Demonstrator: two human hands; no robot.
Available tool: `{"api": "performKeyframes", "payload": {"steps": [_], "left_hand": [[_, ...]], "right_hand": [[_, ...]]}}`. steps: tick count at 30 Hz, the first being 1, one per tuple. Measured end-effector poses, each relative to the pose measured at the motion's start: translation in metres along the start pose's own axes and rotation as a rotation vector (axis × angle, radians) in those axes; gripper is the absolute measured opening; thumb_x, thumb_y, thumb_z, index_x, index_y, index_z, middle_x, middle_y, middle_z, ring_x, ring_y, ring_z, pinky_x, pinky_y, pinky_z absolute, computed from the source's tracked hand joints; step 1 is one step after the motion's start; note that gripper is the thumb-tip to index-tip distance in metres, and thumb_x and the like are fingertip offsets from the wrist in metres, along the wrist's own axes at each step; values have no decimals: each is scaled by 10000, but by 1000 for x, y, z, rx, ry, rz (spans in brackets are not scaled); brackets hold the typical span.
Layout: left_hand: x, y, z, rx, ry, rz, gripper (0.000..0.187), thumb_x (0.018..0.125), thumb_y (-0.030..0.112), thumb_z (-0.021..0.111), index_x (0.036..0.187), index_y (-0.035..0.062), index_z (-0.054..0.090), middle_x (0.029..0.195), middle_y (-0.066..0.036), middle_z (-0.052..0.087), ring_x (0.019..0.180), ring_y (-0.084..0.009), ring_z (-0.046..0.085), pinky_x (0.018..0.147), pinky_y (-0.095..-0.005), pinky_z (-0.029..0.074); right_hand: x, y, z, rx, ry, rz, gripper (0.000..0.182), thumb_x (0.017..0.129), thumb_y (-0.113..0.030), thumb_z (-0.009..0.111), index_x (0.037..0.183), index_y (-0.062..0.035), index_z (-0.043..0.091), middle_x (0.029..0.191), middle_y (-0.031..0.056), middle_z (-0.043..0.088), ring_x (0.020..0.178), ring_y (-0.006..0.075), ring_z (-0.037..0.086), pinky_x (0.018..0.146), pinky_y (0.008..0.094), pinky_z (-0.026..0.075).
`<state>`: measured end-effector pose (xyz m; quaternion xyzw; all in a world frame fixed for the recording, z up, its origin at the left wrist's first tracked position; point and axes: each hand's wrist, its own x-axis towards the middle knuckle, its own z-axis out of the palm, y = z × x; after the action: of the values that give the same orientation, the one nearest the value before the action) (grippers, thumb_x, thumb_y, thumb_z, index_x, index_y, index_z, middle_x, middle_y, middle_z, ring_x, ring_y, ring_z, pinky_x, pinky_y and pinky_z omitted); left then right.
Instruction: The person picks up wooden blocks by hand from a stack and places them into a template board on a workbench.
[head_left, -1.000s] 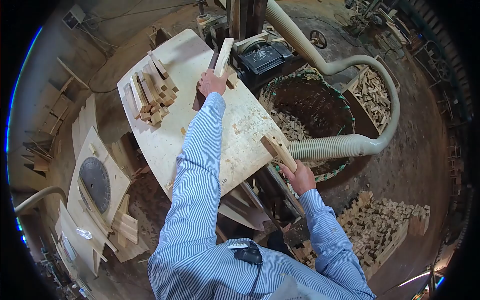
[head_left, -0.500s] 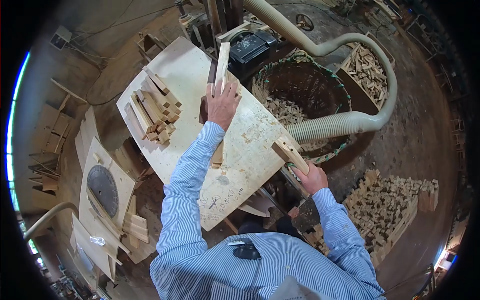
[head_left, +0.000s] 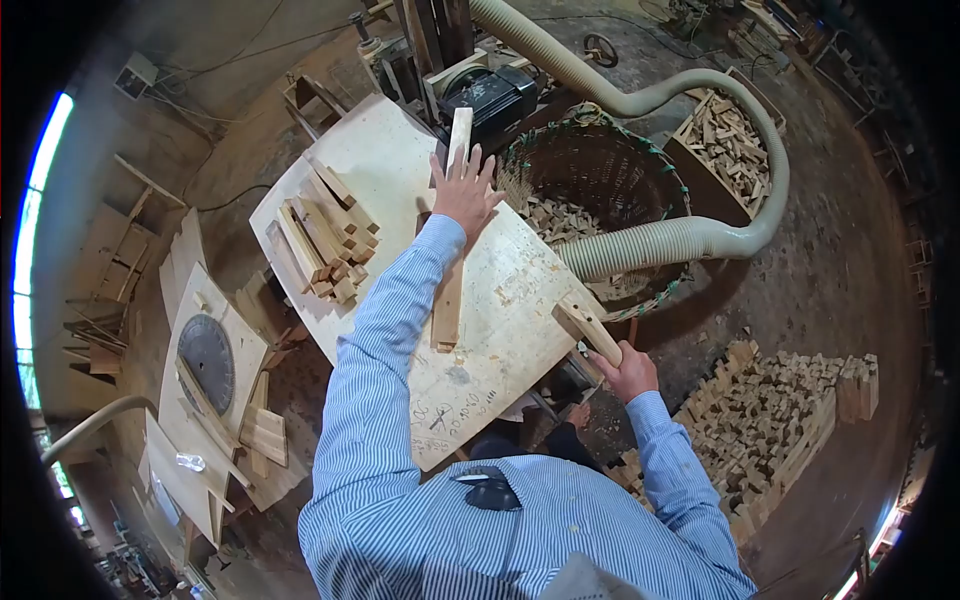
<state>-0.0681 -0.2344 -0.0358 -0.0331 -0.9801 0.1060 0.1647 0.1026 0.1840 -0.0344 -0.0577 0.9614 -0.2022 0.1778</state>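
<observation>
My left hand (head_left: 465, 197) lies with fingers spread over a pale upright-looking wood piece (head_left: 461, 130) at the far edge of a light board table (head_left: 500, 350). Whatever lies beneath the palm is hidden. Below that wrist, a longer brown wood strip (head_left: 447, 310) runs along the tabletop. My right hand (head_left: 630, 372) is closed around a wooden handle (head_left: 592, 325) fixed at the table's right corner. Left of my left forearm, several cut wood sticks (head_left: 322, 240) are stacked on the table.
Just beyond my left hand is a black motor (head_left: 490, 100). A woven basket (head_left: 650, 150) with wood offcuts stands at the right, crossed by a ribbed hose (head_left: 640, 247). Many small blocks (head_left: 770, 430) are piled on the floor. A circular blade (head_left: 205, 362) sits at the left.
The table, with its stack, has shifted down and right in view relative to the motor, along with my right hand on the handle. My left hand's fingers have spread wider.
</observation>
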Motion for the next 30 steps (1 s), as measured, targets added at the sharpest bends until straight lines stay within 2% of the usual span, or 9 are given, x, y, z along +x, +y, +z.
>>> {"api": "performKeyframes", "payload": {"steps": [5,8,13,16,20,22,26,29,30], "left_hand": [[-34,0,-37,-14,34,-24,693,1036,592,535,1586,175,474,1671,-149,393,1575,-371,303,1193,-786,166],[-73,-9,-63,-257,154,-265,659,1001,474,652,1532,104,529,1622,-184,440,1529,-409,364,1237,-694,206],[-123,-75,-70,4,99,-543,629,998,477,650,1459,53,597,1570,-193,502,1535,-404,353,1269,-659,174],[-108,-114,-71,155,-88,-666,681,995,527,632,1438,10,609,1540,-185,547,1554,-374,341,1277,-625,176],[-83,-146,-56,292,-161,-669,697,995,545,635,1450,19,610,1553,-171,544,1555,-354,346,1272,-619,189],[-67,-148,-56,247,-277,-814,710,987,562,647,1468,41,606,1585,-151,521,1543,-337,370,1262,-597,217],[-54,-158,-37,290,-222,-997,706,937,573,717,1434,78,637,1570,-115,523,1481,-308,449,1222,-537,288],[-43,-158,-42,211,-235,-1180,689,921,561,737,1407,80,652,1495,-100,570,1414,-294,500,1188,-527,328],[-40,-162,-42,174,-219,-1210,683,861,541,801,1390,129,672,1491,-98,581,1463,-309,473,1187,-557,346]], "right_hand": [[-2,1,-4,35,-36,-7,573,917,-613,714,1005,-50,655,930,256,748,899,469,728,809,570,573],[-7,2,-9,27,-24,-2,564,914,-606,713,1001,-52,654,926,266,744,902,480,722,808,580,567],[-5,-3,-15,61,-32,-34,561,923,-605,700,969,-47,656,895,277,738,877,493,716,780,593,560],[-4,-4,-17,50,-44,-32,590,924,-622,695,961,-35,652,904,282,737,879,498,714,772,588,560],[-5,-3,-18,43,-53,-29,607,928,-635,687,961,-29,650,906,285,736,884,505,712,781,588,558],[-6,-3,-19,38,-46,-33,608,927,-636,686,963,-30,652,906,286,736,887,504,713,785,589,558],[-7,-8,-23,29,-38,-20,580,923,-605,710,964,-29,653,905,280,736,896,493,716,783,583,559],[-8,-6,-21,22,-41,-12,565,918,-586,729,969,-28,655,903,271,736,897,484,717,774,576,559],[-8,-5,-19,20,-37,-18,560,920,-587,721,975,-34,656,900,271,739,888,485,721,783,577,564]]}}
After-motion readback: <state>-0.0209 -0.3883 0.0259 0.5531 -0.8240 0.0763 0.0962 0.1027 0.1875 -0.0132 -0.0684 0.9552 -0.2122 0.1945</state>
